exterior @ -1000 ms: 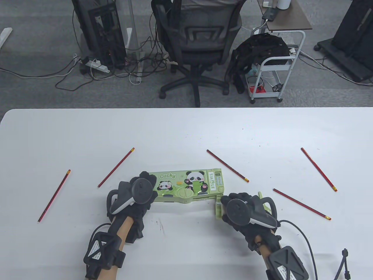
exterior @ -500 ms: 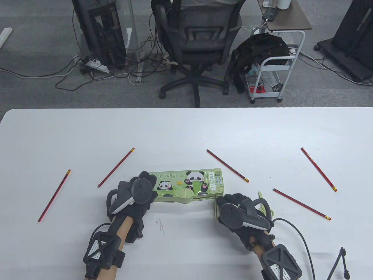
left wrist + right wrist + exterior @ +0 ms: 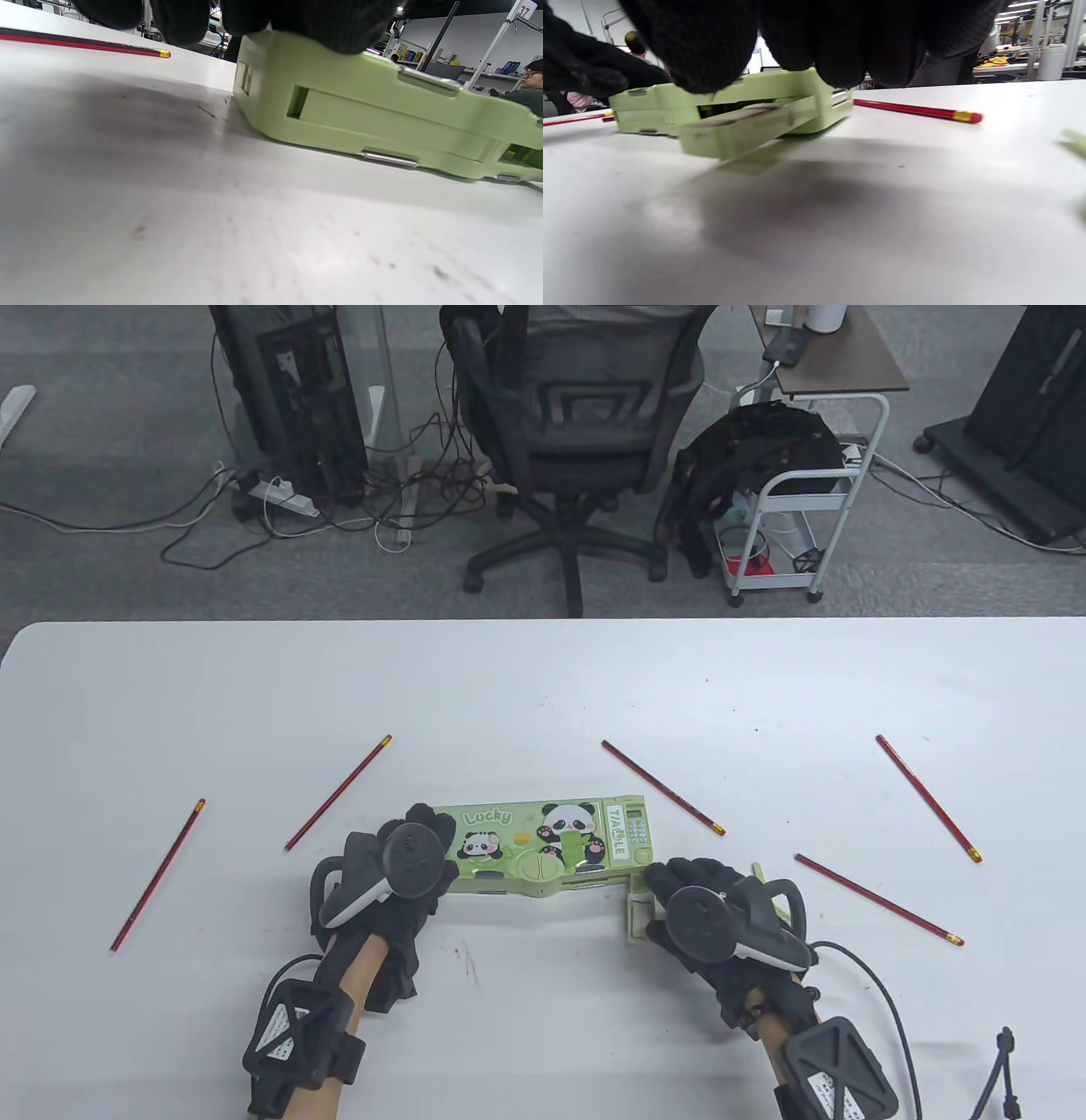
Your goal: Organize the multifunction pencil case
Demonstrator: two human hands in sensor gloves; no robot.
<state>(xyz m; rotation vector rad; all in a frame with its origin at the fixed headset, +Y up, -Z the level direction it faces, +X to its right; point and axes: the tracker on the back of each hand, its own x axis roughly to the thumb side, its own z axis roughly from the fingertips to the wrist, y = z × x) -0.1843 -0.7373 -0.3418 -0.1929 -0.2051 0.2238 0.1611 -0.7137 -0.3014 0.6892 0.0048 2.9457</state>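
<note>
Table view, case: the green plastic pencil case with panda pictures [image 3: 543, 848] lies flat near the front middle of the white desk [image 3: 543, 687], its lid closed.
Table view, left hand: the left hand [image 3: 399, 869] rests on the case's left end, fingers curled over it and steadying it.
Table view, right hand: the right hand [image 3: 704, 903] sits at the case's front right corner, over a pale green pull-out drawer [image 3: 638, 912] that sticks out toward the person; the tracker hides most of the fingers.
Table view, pencils: five red wooden pencils lie scattered around the case, none touching it, the nearest [image 3: 662, 786] just beyond its right end.
Left wrist view: black gloved fingers [image 3: 182, 19] press down on the top edge of the case [image 3: 382, 118]; one pencil [image 3: 85, 44] lies beyond it.
Right wrist view: the fingers [image 3: 712, 46] lie close together on top of the case, above the tilted, half-open drawer [image 3: 742, 131]. Whether they pinch the drawer cannot be told.
Step in hand: likely working the side drawer.
Doing it well: the left hand should keep the case pinned while the right moves the drawer straight along its slot, since its tilt suggests it could jam.
</note>
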